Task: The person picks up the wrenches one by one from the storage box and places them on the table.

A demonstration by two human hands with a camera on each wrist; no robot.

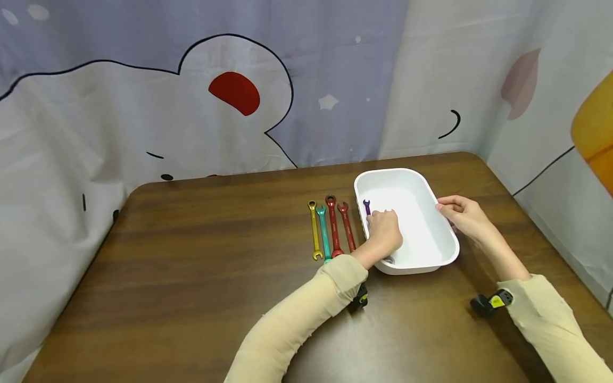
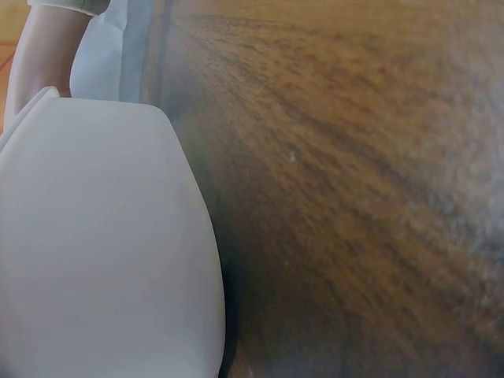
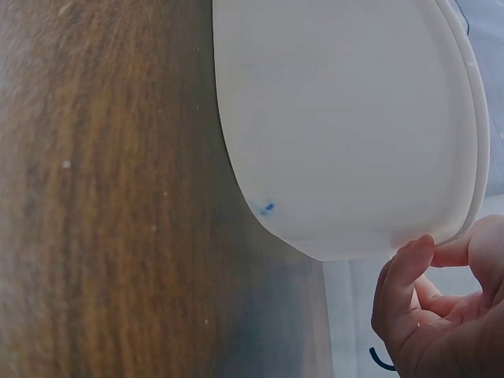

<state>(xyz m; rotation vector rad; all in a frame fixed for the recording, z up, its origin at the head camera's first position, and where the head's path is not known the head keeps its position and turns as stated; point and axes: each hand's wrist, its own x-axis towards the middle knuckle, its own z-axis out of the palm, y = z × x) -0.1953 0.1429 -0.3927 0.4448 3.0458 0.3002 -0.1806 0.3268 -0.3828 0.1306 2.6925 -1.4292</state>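
My left hand (image 1: 384, 232) reaches over the near left side of a white tray (image 1: 416, 223), its fingers curled at a small purple wrench (image 1: 367, 206). The wrench's open end shows beyond the fingers; its middle is hidden under the hand. A greyish ring-shaped end (image 1: 389, 260) peeks out below the wrist. At the tray's right side, my right hand (image 1: 463, 214) pinches the rim between thumb and fingers, plain in the right wrist view too, where the hand (image 3: 441, 303) is at the tray's corner. In the left wrist view the tray wall (image 2: 110, 236) hides the left hand.
Left of the tray lie a yellow wrench (image 1: 314, 229), a green wrench (image 1: 323, 231), a long red wrench (image 1: 332, 223) and a shorter red wrench (image 1: 347, 226), side by side. The brown wooden table (image 1: 215, 255) extends left and forward. A printed curtain (image 1: 335, 64) hangs behind it.
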